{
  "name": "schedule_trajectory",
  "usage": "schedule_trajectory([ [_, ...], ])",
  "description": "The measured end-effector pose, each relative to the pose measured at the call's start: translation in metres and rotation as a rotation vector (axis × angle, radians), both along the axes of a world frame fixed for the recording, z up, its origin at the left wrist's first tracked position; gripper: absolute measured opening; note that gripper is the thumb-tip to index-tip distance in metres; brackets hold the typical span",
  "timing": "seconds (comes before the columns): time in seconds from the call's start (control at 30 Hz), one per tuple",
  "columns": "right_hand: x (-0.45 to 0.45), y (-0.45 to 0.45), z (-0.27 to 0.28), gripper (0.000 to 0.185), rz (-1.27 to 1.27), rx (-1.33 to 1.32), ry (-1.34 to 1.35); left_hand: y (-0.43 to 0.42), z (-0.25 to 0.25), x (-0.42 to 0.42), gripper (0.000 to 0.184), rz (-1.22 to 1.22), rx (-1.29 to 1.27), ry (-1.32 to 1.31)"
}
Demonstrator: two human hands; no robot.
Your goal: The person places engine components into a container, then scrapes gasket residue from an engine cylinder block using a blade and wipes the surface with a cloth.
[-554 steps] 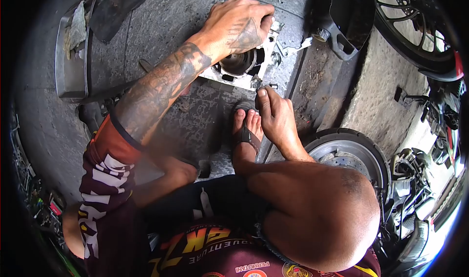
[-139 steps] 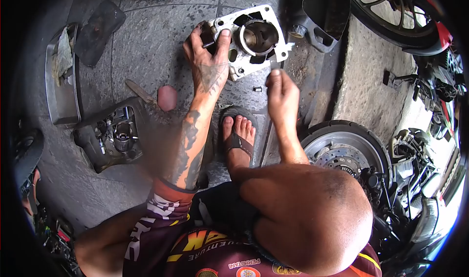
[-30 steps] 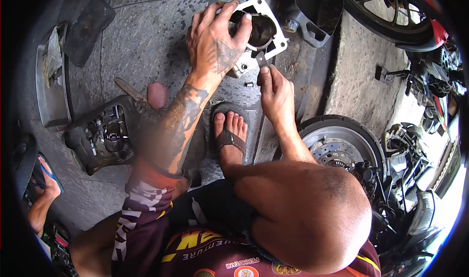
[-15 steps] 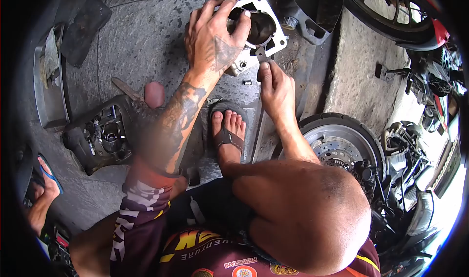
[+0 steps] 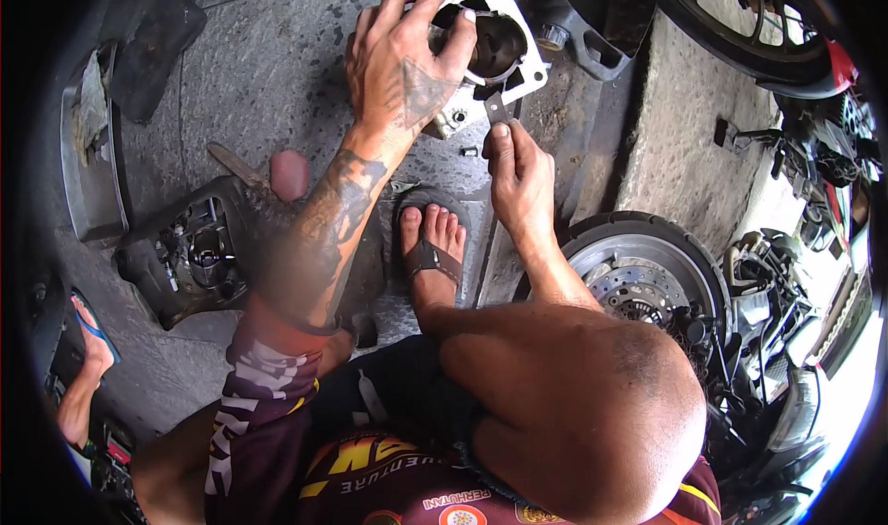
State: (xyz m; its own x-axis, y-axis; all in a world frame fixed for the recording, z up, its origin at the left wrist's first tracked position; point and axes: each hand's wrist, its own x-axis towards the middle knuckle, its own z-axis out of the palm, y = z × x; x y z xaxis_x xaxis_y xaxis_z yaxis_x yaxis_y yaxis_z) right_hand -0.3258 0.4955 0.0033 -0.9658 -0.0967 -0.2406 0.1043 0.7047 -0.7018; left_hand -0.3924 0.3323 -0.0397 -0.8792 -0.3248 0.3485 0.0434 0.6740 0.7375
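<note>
My left hand (image 5: 407,58) is wrapped over the left side of a metal cylinder block (image 5: 530,74), its thumb at the rim of the round bore. The block's pale flat face is turned up towards me. Between thumb and fingers, my right hand (image 5: 520,169) pinches a small flat dark blade (image 5: 497,109), whose far end lies against the block's lower edge near the bore. A small metal pin (image 5: 469,152) lies on the floor just below the block.
A dark case with metal parts (image 5: 171,257), a pink object (image 5: 289,174), a wooden-looking stick (image 5: 236,164) and a metal tray (image 5: 74,173) are at left. A wheel (image 5: 647,275) and black container (image 5: 592,49) are at right. Another person's foot (image 5: 96,342) shows at far left.
Since the earliest frame the block has been turned and my left hand has shifted to its left side. Over the last second both hands keep nearly the same hold, with the blade at the block's edge.
</note>
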Motion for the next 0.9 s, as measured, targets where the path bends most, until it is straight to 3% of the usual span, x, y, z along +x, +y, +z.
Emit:
schedule_trajectory([
  [0.9,-0.001,-0.002,0.004,0.029,0.073,-0.016,-0.048,0.004,0.014,0.004,0.036,-0.005,-0.039,-0.050],
])
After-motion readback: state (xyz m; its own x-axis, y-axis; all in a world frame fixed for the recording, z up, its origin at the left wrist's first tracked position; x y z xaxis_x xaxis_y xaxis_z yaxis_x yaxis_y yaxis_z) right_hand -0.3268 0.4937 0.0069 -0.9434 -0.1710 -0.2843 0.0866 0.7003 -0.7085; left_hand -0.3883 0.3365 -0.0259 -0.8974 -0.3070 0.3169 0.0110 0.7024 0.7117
